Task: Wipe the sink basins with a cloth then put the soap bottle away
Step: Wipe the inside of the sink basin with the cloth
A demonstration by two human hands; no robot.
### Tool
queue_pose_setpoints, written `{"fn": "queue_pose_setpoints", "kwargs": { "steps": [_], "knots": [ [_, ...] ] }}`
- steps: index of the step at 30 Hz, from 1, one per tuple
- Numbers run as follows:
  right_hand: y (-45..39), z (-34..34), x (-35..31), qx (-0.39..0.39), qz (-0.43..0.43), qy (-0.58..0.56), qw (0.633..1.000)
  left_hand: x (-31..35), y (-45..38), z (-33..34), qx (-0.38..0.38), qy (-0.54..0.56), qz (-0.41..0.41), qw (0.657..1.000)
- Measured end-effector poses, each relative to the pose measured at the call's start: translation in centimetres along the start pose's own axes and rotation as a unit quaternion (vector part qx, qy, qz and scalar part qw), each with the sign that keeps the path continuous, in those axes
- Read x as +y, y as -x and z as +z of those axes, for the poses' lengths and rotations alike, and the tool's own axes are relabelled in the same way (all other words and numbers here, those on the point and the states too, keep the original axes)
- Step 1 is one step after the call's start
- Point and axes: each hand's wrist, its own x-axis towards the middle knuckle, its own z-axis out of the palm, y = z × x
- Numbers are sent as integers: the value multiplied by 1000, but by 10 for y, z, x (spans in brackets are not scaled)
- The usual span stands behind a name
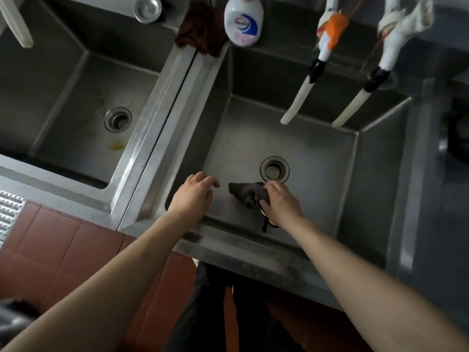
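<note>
While its fingers curl around a dark grey cloth (247, 194), the right hand (280, 203) holds that cloth against the floor of the right sink basin (317, 148), just below the round drain (274, 170). To its left, the left hand (194, 193) hovers low in the same basin with fingers loosely bent, grasping nothing. Both bare forearms reach in over the steel front rim. At the back ledge between the two basins stands a white soap bottle (243, 21), with a brown rag (201, 30) draped beside it. Two white faucet spouts (308, 87) hang over the right basin. The left sink basin (83, 118) lies well apart from both hands.
</note>
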Motion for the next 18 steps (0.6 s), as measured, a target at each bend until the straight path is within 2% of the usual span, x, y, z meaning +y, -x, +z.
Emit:
{"fn": "queue_pose_setpoints", "kwargs": {
  "steps": [3, 6, 11, 18],
  "knots": [
    [-25, 24, 4, -53, -19, 43, 998, -18, 1, 9, 11, -28, 11, 999],
    [-47, 53, 3, -101, -83, 62, 989, -32, -1, 15, 31, -50, 24, 998],
    [-61, 91, -4, -228, -159, 194, 941, -32, -8, 21, 33, -51, 25, 998],
    [-37, 87, 39, -253, -215, 230, 915, -24, -16, 18, 40, -55, 37, 997]
  ]
}}
